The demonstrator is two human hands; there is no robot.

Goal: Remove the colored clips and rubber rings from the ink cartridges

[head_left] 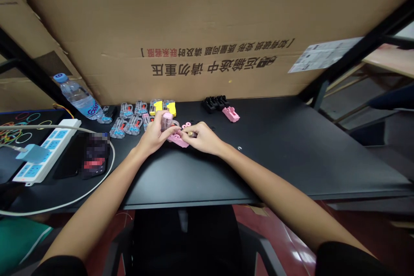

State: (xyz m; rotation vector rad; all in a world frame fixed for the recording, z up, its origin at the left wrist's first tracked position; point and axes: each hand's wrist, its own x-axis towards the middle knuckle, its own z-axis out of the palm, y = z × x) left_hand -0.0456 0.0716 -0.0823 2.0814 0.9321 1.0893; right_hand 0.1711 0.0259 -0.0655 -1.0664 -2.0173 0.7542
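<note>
Both my hands meet over the middle of the black table. My left hand is closed around a small clear and pink plastic part, held upright. My right hand pinches a small piece at its fingertips, too small to name, right beside a pink plastic part lying on the table between the hands. Small pink rings lie just behind the fingers.
Behind the hands lie several clear parts, two yellow parts, black parts and another pink part. A water bottle, a power strip with cable and a phone sit at left. A cardboard box walls the back.
</note>
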